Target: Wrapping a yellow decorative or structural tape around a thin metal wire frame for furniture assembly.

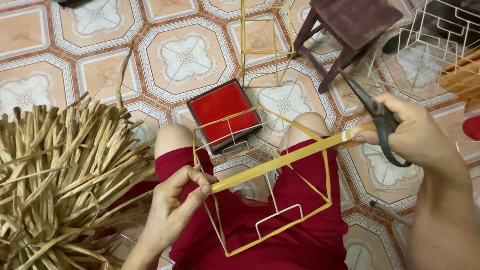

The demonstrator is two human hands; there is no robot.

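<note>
A long yellow bamboo strip [280,162] runs across my lap, from lower left up to the right. My left hand [175,210] pinches its near end. My right hand [410,132] presses the far end under the thumb and also holds black scissors [377,115], blades pointing up and left. Under the strip, on my red shorts, rests a thin yellow bamboo frame [327,170] shaped like an open box, with a small white wire loop [280,217] at its near side.
A heap of dry bamboo splints [65,170] fills the left. A red-topped dark box [225,112] lies on the tiled floor between my knees. A dark wooden stool [345,25] and more finished frames [262,42] [435,35] stand farther back.
</note>
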